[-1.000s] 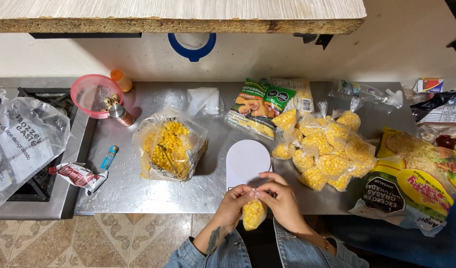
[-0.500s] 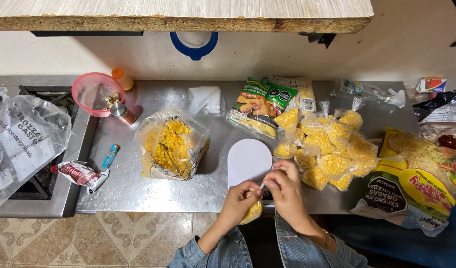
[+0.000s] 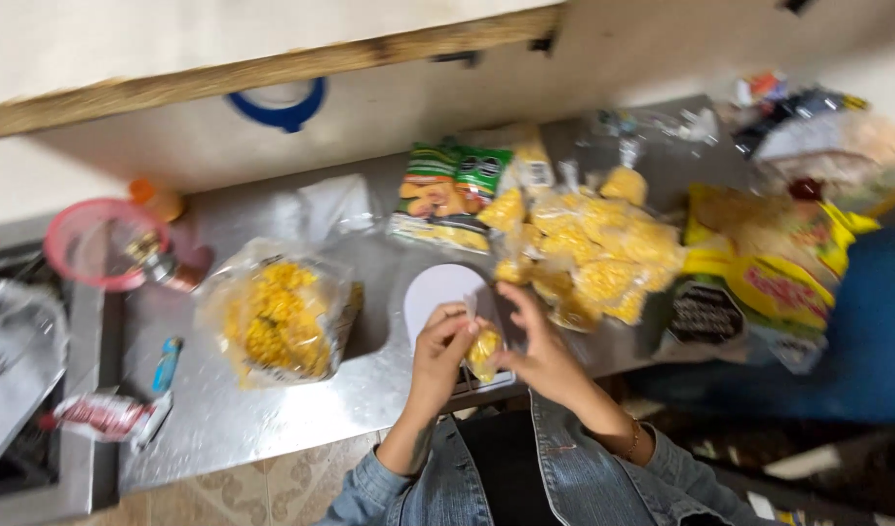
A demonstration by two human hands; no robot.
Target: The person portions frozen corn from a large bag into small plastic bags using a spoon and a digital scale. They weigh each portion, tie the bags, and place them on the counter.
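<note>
Fingers of the left hand pinch the small corn bag shut at its neck; the right hand grips beside it, just below the white scale on the worktop.

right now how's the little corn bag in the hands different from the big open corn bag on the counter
The little corn bag is far smaller than the big corn bag. The little one is held up between the left hand and right hand, its top pinched closed; the big one lies flat on the steel counter, untouched. The big one seems slack, the little one packed round. Both are clear plastic holding yellow corn kernels.
</note>
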